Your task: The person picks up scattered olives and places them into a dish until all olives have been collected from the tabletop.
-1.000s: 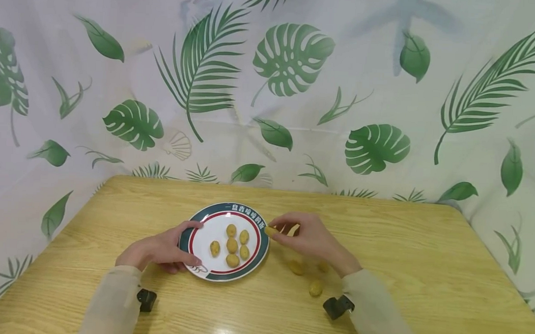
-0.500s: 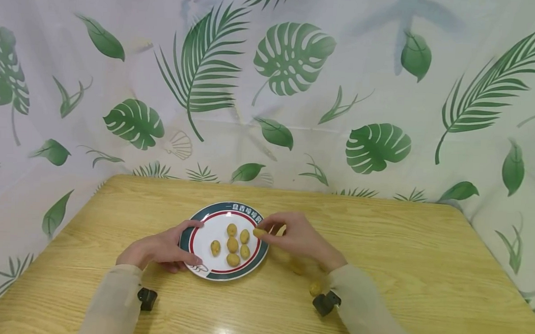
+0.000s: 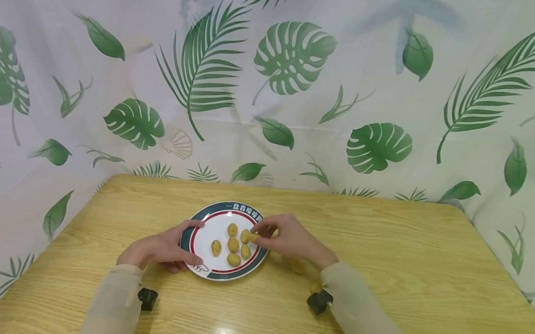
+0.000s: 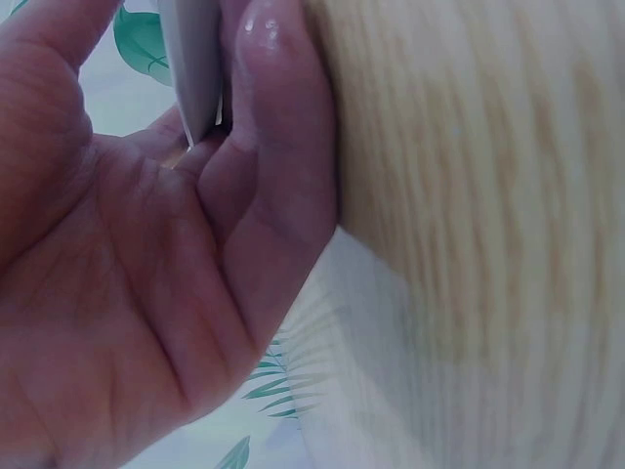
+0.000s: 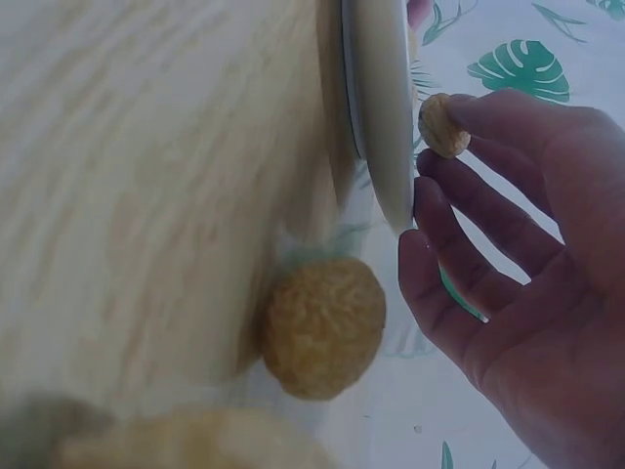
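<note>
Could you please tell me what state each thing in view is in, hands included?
Plate: right side up, left edge gripped.
Left hand: curled around that edge.
Right hand: pinching one piece.
Pinched piece: held over the plate's right side.
Six other pieces: lying loose on the plate.
Wrinkled piece: ungripped, off the plate.
Leaf-print cloth: hanging, lightly creased.

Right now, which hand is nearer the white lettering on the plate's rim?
Right. The right hand, pinching a yellowish piece, is beside the lettering; the left hand grips the plate from the left.
</note>
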A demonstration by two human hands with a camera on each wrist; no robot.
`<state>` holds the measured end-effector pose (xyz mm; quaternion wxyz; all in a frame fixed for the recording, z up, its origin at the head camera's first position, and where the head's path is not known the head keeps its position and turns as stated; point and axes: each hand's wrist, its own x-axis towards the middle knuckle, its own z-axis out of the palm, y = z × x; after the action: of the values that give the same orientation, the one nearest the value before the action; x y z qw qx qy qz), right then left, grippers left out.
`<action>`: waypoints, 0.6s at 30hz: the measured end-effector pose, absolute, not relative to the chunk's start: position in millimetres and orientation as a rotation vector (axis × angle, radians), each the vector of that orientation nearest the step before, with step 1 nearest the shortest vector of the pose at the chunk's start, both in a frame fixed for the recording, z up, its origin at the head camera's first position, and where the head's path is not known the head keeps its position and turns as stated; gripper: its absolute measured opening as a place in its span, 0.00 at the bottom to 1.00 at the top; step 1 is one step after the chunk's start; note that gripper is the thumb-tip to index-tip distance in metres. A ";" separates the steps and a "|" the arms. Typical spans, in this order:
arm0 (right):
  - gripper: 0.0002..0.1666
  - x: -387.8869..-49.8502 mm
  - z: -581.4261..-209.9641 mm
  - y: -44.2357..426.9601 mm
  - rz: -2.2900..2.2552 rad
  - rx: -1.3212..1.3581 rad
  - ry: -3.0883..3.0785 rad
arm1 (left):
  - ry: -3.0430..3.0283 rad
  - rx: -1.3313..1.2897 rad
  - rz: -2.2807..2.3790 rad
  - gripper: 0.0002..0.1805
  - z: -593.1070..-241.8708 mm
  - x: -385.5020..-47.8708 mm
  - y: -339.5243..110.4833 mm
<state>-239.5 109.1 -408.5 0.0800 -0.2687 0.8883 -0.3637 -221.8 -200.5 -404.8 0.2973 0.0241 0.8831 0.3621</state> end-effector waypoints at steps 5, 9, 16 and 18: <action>0.10 -240.6 -410.3 105.4 -1.087 -0.811 2.647 | 2.347 0.065 0.961 0.52 -404.2 -221.6 -200.3; 0.09 -241.1 -411.2 102.6 -1.077 -0.795 2.660 | 2.348 0.062 0.960 0.51 -403.7 -221.4 -199.9; 0.10 -243.6 -414.4 98.9 -1.048 -0.777 2.681 | 2.350 0.057 0.957 0.51 -403.2 -221.4 -199.7; 0.11 -244.1 -415.2 97.8 -1.037 -0.771 2.680 | 2.349 0.055 0.959 0.51 -403.4 -221.6 -199.7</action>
<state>-244.1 97.8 -415.2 0.0833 -0.2582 0.8976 -0.3474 -221.6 -199.7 -403.4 0.2974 0.0209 0.8838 0.3607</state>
